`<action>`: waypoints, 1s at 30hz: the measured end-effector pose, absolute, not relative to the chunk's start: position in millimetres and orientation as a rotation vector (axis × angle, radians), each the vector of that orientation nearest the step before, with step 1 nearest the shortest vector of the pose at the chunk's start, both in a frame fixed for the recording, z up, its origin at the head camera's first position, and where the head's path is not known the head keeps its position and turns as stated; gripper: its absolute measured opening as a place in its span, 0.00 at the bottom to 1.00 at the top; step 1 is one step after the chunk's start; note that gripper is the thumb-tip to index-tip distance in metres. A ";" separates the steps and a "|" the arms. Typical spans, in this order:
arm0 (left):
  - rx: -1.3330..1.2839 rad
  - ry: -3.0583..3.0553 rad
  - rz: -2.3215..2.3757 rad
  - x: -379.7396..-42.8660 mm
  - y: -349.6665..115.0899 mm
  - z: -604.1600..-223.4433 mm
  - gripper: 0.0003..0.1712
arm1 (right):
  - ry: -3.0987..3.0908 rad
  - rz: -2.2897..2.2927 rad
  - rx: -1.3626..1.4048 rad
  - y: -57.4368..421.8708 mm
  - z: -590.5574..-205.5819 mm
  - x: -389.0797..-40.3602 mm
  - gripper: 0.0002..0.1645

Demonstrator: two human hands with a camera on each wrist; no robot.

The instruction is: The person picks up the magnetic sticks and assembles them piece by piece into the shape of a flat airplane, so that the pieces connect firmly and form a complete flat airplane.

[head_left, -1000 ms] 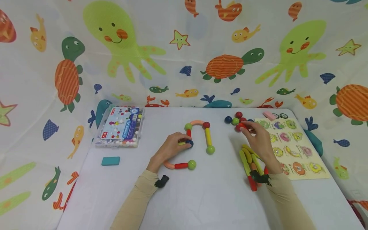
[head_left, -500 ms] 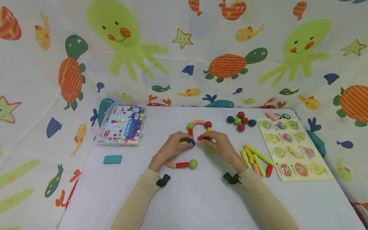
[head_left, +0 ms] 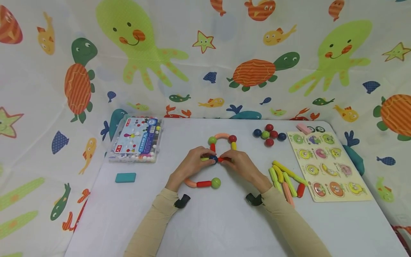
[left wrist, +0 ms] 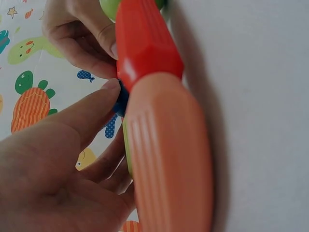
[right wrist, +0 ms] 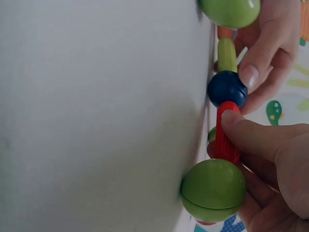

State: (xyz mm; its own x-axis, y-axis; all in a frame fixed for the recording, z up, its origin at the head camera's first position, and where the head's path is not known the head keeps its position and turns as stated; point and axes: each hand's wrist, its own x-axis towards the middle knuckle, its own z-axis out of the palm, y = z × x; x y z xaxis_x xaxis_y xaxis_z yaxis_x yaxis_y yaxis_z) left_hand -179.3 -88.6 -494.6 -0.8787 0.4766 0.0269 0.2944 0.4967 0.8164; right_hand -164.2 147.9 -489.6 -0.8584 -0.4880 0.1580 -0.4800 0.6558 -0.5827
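Note:
My left hand [head_left: 192, 165] pinches a dark blue ball [head_left: 213, 159] between thumb and fingers in the head view. A yellow-green stick [right wrist: 227, 55] joins that ball in the right wrist view. My right hand [head_left: 240, 163] pinches a short red stick [right wrist: 226, 133], whose end touches the blue ball. Beyond the hands, a green ball [head_left: 212, 140], a peach curved stick [head_left: 222, 136], a dark red ball [head_left: 232, 139] and a yellow stick [head_left: 233, 146] form an arch. Nearer lies a peach curved stick [left wrist: 169, 154] with a red stick [left wrist: 147, 46] and green ball [head_left: 216, 183].
Several loose balls [head_left: 269, 142] lie at the back right. Several sticks [head_left: 288, 189] lie beside a fruit puzzle board [head_left: 321, 154]. A clear box of beads [head_left: 136, 137] and a teal block [head_left: 125, 177] sit on the left of the white table [head_left: 205, 225].
My right hand has come left from near the loose balls, bringing the red stick. Half a second ago that stick was apart from the blue ball; now they touch. My left hand stays put.

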 end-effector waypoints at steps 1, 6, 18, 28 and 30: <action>0.661 2.536 1.324 -179.4 -88.2 -494.4 0.19 | 2.845 -0.989 -0.832 148.2 -489.9 -164.1 0.15; 0.656 2.534 1.320 -179.7 -85.7 -493.2 0.20 | 2.851 -0.987 -0.820 148.6 -490.6 -163.9 0.14; 0.742 2.594 1.314 -179.0 -79.1 -486.1 0.19 | 2.976 -1.185 -0.603 174.3 -470.6 -155.1 0.20; 0.786 2.614 1.138 -179.8 -66.3 -480.0 0.21 | 2.781 -1.209 -0.344 202.6 -474.3 -134.1 0.29; 0.772 2.624 1.093 -179.1 -63.3 -480.4 0.20 | 2.748 -1.176 -0.359 201.3 -479.5 -131.5 0.29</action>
